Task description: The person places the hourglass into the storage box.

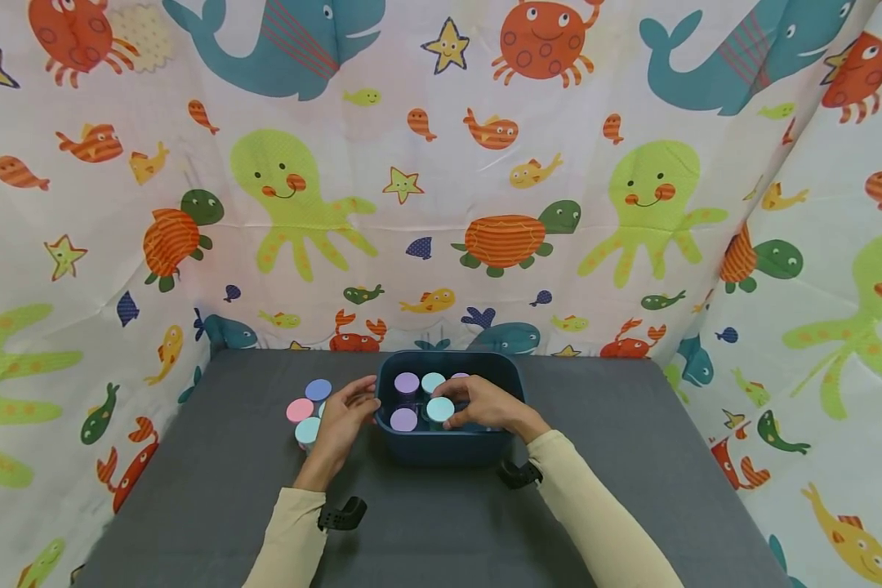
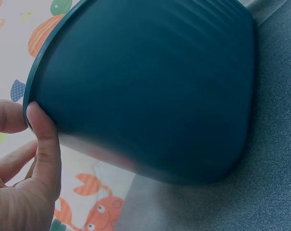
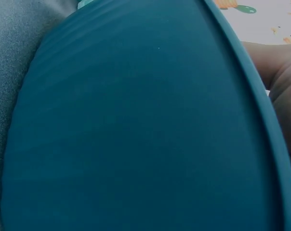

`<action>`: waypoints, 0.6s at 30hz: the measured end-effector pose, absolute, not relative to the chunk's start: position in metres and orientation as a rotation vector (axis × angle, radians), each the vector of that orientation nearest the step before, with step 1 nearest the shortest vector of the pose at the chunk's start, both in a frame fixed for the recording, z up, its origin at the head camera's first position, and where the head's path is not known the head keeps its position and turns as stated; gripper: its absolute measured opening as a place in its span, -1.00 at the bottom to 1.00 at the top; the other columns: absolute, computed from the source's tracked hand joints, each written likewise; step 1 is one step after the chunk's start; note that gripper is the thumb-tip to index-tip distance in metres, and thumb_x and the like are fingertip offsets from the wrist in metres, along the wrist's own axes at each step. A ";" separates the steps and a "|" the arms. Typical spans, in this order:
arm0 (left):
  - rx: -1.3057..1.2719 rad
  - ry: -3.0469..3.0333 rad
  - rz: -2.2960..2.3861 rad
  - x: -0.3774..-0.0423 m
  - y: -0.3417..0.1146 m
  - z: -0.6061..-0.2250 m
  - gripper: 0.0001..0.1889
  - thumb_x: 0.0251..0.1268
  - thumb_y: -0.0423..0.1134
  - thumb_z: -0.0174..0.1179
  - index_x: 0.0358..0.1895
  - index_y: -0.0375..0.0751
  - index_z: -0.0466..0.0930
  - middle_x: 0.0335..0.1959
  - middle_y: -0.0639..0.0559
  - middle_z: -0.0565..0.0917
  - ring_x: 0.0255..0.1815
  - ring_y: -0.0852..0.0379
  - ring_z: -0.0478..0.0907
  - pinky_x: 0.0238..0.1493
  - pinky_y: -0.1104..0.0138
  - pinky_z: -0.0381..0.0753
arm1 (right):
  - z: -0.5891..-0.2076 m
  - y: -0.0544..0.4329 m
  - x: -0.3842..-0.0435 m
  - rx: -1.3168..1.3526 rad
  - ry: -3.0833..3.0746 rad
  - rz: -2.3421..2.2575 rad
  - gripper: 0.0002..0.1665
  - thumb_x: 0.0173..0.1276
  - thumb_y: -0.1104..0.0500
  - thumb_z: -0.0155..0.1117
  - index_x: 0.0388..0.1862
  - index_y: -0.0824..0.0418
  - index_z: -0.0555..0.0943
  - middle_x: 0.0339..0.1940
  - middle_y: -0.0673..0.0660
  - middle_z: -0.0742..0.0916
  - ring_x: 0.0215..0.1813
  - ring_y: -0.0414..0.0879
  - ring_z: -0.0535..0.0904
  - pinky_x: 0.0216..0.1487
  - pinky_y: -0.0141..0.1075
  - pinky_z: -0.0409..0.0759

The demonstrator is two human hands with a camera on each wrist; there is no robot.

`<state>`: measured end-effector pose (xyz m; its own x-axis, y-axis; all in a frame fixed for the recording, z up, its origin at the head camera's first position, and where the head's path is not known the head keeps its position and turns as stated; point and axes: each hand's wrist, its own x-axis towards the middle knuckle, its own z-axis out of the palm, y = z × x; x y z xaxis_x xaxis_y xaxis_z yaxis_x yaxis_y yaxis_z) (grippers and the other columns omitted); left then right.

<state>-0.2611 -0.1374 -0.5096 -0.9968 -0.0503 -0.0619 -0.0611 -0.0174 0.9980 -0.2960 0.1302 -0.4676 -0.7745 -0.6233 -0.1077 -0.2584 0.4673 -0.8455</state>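
Note:
A dark blue plastic bin (image 1: 448, 449) stands on the grey table and holds several small round-lidded jars. Its left rim is pinched by my left hand (image 1: 344, 420), thumb outside and a finger over the edge, as the left wrist view shows. Inside the bin, my right hand (image 1: 478, 402) grips a jar with a light blue lid (image 1: 441, 409) between thumb and fingers. Around it sit jars with purple lids (image 1: 404, 420) and another light blue lid (image 1: 433, 382). In the right wrist view the bin's wall (image 3: 136, 120) hides the fingers and the jar.
Left of the bin, partly behind my left hand, is a group of jars with a blue lid (image 1: 318, 389), a pink lid (image 1: 300, 410) and a light blue lid (image 1: 307, 431). A sea-animal printed curtain (image 1: 426, 286) hangs behind and beside the grey table (image 1: 595, 457).

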 end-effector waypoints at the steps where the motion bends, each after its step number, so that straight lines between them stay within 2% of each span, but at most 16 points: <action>1: -0.126 2.195 2.233 -0.261 -0.138 -0.510 -0.56 0.31 -0.38 0.19 0.26 -0.11 0.51 0.15 -0.14 0.55 -0.01 0.07 0.54 -0.20 0.41 0.64 | -0.468 0.129 -0.297 -0.744 2.313 -1.226 -0.53 0.17 0.29 0.47 0.09 0.13 0.63 0.08 0.10 0.63 0.22 0.08 0.59 0.26 0.00 0.54; 12: -0.117 2.189 2.243 -0.261 -0.138 -0.510 -0.55 0.29 -0.36 0.21 0.26 -0.14 0.51 0.12 -0.15 0.55 -0.03 0.06 0.54 -0.20 0.41 0.64 | -0.470 0.120 -0.300 -0.799 2.324 -1.079 -0.56 0.22 0.33 0.41 0.09 0.12 0.63 0.05 0.03 0.69 0.17 -0.02 0.60 0.27 -0.08 0.54; 18: -0.102 2.203 2.239 -0.261 -0.138 -0.510 -0.55 0.29 -0.36 0.20 0.27 -0.14 0.50 0.14 -0.16 0.54 -0.03 0.06 0.54 -0.20 0.41 0.64 | -0.471 0.117 -0.302 -0.837 2.298 -1.047 -0.58 0.23 0.39 0.37 0.09 0.20 0.62 0.06 0.15 0.70 0.17 0.07 0.60 0.31 -0.02 0.51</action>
